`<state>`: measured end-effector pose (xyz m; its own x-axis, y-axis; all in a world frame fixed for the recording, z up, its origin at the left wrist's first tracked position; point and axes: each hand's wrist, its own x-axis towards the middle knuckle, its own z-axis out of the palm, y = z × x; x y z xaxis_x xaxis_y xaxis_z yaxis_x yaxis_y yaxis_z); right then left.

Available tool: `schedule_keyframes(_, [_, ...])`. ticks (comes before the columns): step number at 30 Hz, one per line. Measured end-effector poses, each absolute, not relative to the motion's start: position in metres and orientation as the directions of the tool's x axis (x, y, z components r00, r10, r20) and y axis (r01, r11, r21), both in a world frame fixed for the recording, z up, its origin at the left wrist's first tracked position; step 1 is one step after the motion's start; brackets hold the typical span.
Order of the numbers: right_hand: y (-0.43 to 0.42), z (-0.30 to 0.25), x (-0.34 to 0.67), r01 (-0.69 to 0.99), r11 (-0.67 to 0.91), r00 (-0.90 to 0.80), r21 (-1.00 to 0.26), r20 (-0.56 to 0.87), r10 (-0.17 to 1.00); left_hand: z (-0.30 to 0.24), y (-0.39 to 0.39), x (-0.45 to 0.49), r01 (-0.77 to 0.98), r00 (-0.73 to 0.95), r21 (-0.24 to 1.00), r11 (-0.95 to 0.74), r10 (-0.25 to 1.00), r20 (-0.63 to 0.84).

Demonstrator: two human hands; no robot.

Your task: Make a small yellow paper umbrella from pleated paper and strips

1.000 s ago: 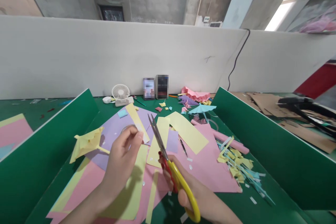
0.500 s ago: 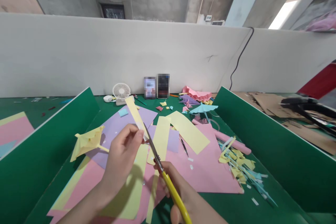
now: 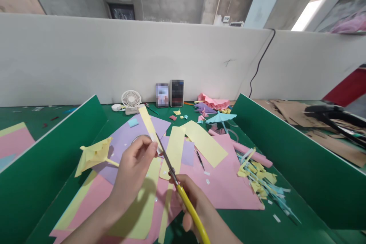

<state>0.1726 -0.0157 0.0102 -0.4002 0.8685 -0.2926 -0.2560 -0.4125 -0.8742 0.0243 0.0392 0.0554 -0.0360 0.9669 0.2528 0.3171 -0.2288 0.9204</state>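
Observation:
My left hand (image 3: 134, 169) pinches a narrow yellow paper strip (image 3: 146, 119) that stands up and leans left. Its lower end is partly hidden by my fingers. Yellow-handled scissors (image 3: 187, 200) are in my right hand (image 3: 194, 202), with the blades pointing up and left to the strip's edge beside my left fingertips. Whether the blades are apart or together I cannot make out. Beneath the hands lie wide yellow paper strips (image 3: 174, 146), a pink sheet (image 3: 225, 183) and a purple sheet (image 3: 121, 137).
A yellow paper umbrella (image 3: 95, 154) lies at left, a blue one (image 3: 220, 117) at back right. Paper scraps (image 3: 260, 179) are heaped at right. A small fan (image 3: 131, 99) and two phones (image 3: 177, 93) stand by the white wall. Green partitions (image 3: 286, 152) flank the table.
The top of the yellow strip has tipped slightly to the right. Both hands keep nearly the same place, with the scissor blades still by the strip.

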Motion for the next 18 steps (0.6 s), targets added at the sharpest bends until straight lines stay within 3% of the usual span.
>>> schedule_keyframes(5, [-0.015,-0.003,0.171,-0.307,-0.342,-0.367,-0.888,-0.221,0.904,0.056,0.040,0.026,0.341,-0.036,0.914,-0.218,0.969,0.245])
schedule_keyframes(18, [-0.015,-0.003,0.172,-0.209,-0.261,-0.291,-0.942,-0.195,0.937,0.056,0.038,0.025,0.348,-0.018,0.915,-0.203,0.975,0.223])
